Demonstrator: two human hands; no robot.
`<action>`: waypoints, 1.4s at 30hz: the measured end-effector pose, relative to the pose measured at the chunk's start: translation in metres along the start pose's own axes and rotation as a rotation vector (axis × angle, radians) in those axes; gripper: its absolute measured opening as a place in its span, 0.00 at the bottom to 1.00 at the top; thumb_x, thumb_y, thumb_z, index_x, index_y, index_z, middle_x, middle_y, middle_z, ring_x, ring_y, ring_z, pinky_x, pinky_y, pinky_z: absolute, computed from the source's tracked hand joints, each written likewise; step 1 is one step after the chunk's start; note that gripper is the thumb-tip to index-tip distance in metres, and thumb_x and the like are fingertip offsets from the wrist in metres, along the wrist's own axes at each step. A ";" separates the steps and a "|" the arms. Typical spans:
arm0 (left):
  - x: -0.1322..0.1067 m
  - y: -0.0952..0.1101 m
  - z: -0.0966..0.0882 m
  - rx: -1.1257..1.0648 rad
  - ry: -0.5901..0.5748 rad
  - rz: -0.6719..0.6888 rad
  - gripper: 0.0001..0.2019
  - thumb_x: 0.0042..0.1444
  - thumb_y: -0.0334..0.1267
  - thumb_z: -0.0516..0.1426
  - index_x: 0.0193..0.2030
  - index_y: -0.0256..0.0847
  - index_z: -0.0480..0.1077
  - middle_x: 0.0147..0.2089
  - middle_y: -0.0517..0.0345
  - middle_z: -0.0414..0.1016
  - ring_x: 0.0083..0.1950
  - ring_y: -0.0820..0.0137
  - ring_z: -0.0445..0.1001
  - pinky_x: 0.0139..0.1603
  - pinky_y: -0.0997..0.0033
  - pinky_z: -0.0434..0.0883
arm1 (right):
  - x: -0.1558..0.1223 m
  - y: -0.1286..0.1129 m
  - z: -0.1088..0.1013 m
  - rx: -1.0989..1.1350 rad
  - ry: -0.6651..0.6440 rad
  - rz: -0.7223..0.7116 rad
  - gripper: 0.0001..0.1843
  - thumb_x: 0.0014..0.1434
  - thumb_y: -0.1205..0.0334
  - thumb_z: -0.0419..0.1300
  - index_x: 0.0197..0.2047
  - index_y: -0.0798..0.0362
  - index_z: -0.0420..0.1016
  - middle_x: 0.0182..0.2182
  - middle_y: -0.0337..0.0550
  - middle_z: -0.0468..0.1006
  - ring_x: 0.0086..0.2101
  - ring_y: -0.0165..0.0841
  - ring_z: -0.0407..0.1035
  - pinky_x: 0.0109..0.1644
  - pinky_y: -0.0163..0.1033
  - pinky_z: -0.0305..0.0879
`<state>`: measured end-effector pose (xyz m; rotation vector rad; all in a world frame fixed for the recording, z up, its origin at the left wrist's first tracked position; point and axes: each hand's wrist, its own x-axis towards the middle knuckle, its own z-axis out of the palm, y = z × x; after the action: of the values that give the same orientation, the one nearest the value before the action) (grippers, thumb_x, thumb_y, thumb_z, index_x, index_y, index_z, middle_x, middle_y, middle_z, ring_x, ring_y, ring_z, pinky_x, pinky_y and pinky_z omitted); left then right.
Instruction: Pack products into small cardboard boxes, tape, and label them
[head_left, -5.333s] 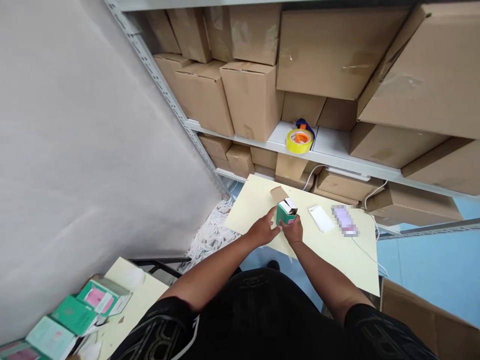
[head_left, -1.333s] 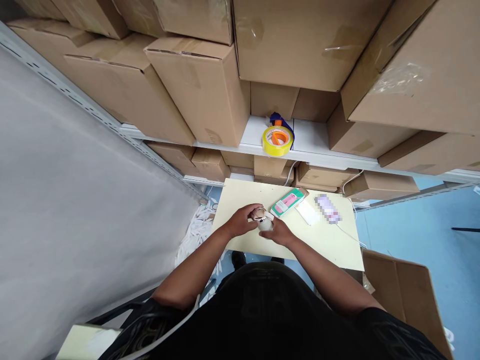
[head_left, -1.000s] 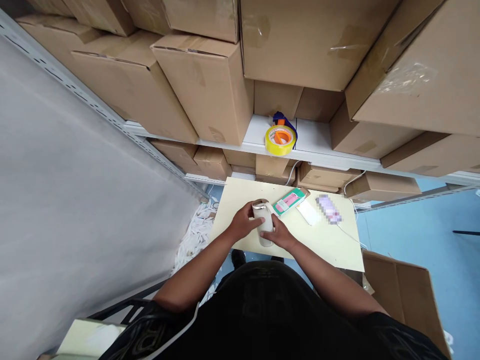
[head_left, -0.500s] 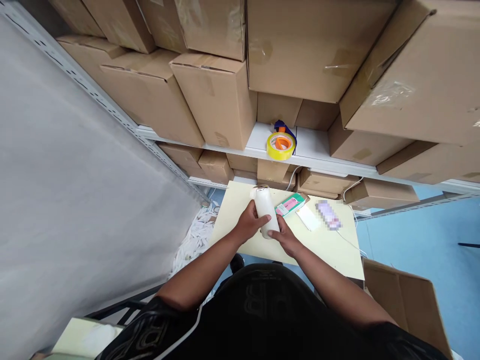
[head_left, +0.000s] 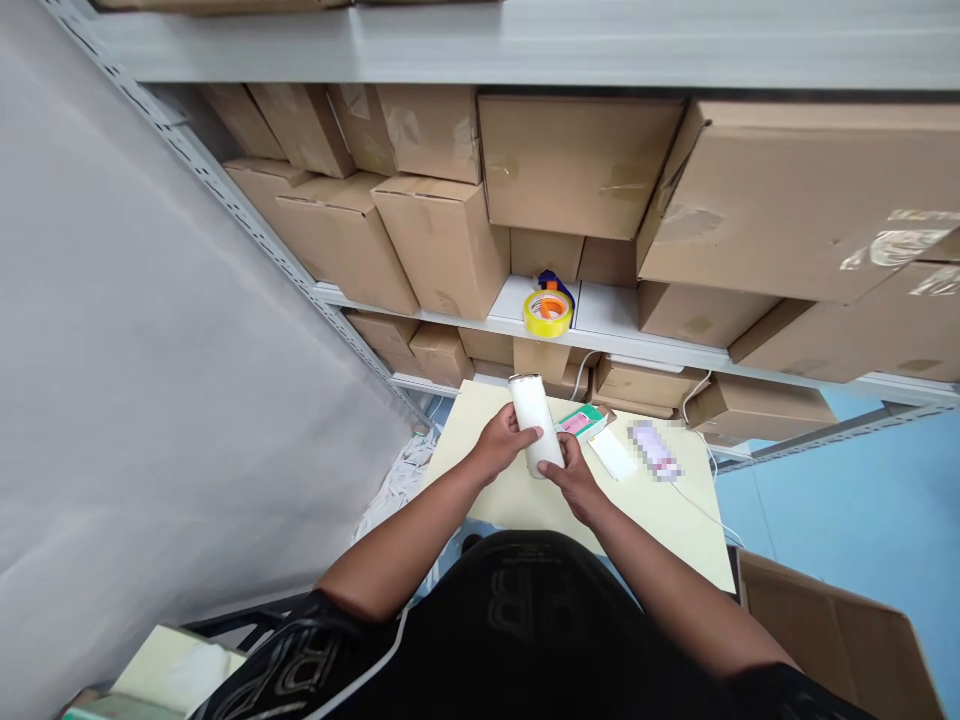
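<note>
A white cylindrical bottle is held upright over the pale yellow table, its top pointing away from me. My left hand wraps its fingers round the bottle's lower left side. My right hand grips the bottle's base from the right. Just behind the bottle a green and pink box lies flat on the table.
A white card and a blurred small device with a white cable lie to the right on the table. A yellow tape roll sits on the shelf among cardboard boxes. An open cardboard box stands at the lower right. White paper scraps litter the floor at the left.
The green box, held in both hands before, now lies flat on the table. The white bottle has been turned upright and lifted in both hands. My view has tilted upward.
</note>
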<state>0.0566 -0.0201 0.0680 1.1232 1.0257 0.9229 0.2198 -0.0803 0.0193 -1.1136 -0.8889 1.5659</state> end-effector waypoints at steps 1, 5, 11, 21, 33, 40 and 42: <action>0.000 0.002 0.004 -0.001 0.002 0.014 0.28 0.48 0.44 0.68 0.54 0.39 0.67 0.53 0.48 0.78 0.53 0.58 0.76 0.54 0.58 0.72 | -0.002 -0.003 -0.005 0.056 -0.044 0.025 0.32 0.48 0.43 0.73 0.51 0.45 0.67 0.48 0.43 0.76 0.48 0.44 0.71 0.49 0.48 0.72; -0.005 0.008 0.021 -0.022 -0.018 0.058 0.26 0.52 0.43 0.63 0.57 0.40 0.66 0.52 0.50 0.78 0.51 0.59 0.77 0.52 0.60 0.73 | -0.014 -0.020 -0.023 0.216 -0.246 0.144 0.31 0.55 0.42 0.67 0.57 0.47 0.69 0.52 0.48 0.76 0.48 0.46 0.75 0.52 0.52 0.72; -0.018 0.009 0.049 0.063 0.062 0.049 0.31 0.49 0.53 0.69 0.54 0.39 0.67 0.50 0.50 0.77 0.50 0.59 0.76 0.49 0.62 0.73 | -0.025 -0.025 -0.040 -0.015 -0.069 -0.044 0.32 0.45 0.48 0.76 0.49 0.45 0.68 0.49 0.44 0.76 0.49 0.44 0.71 0.50 0.48 0.72; -0.023 0.017 0.069 0.043 0.050 0.121 0.29 0.54 0.52 0.64 0.57 0.39 0.66 0.52 0.50 0.77 0.53 0.59 0.75 0.50 0.63 0.73 | -0.039 -0.037 -0.053 0.135 -0.235 0.055 0.33 0.51 0.46 0.72 0.57 0.46 0.70 0.52 0.49 0.78 0.48 0.48 0.76 0.53 0.56 0.73; -0.020 0.013 0.064 0.034 0.098 0.098 0.31 0.50 0.49 0.67 0.58 0.41 0.65 0.53 0.50 0.77 0.54 0.58 0.76 0.52 0.60 0.74 | -0.036 -0.023 -0.053 -0.094 -0.200 -0.010 0.36 0.55 0.43 0.68 0.63 0.46 0.66 0.56 0.48 0.75 0.54 0.47 0.71 0.56 0.52 0.70; -0.017 -0.003 0.055 0.053 0.149 0.076 0.37 0.46 0.53 0.72 0.57 0.41 0.63 0.53 0.48 0.76 0.53 0.56 0.76 0.51 0.59 0.74 | -0.024 -0.009 -0.023 -0.360 0.093 -0.233 0.43 0.49 0.44 0.74 0.61 0.49 0.62 0.55 0.51 0.75 0.53 0.48 0.71 0.55 0.53 0.71; -0.011 -0.008 0.043 -0.022 0.136 0.089 0.38 0.45 0.52 0.73 0.57 0.42 0.61 0.53 0.48 0.76 0.54 0.57 0.76 0.52 0.59 0.74 | -0.020 -0.006 -0.017 -0.422 0.090 -0.248 0.42 0.51 0.44 0.74 0.62 0.49 0.61 0.54 0.51 0.75 0.52 0.47 0.72 0.54 0.53 0.72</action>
<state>0.0955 -0.0435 0.0677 1.1062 1.0802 1.0917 0.2398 -0.0982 0.0238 -1.2973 -1.2807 1.1449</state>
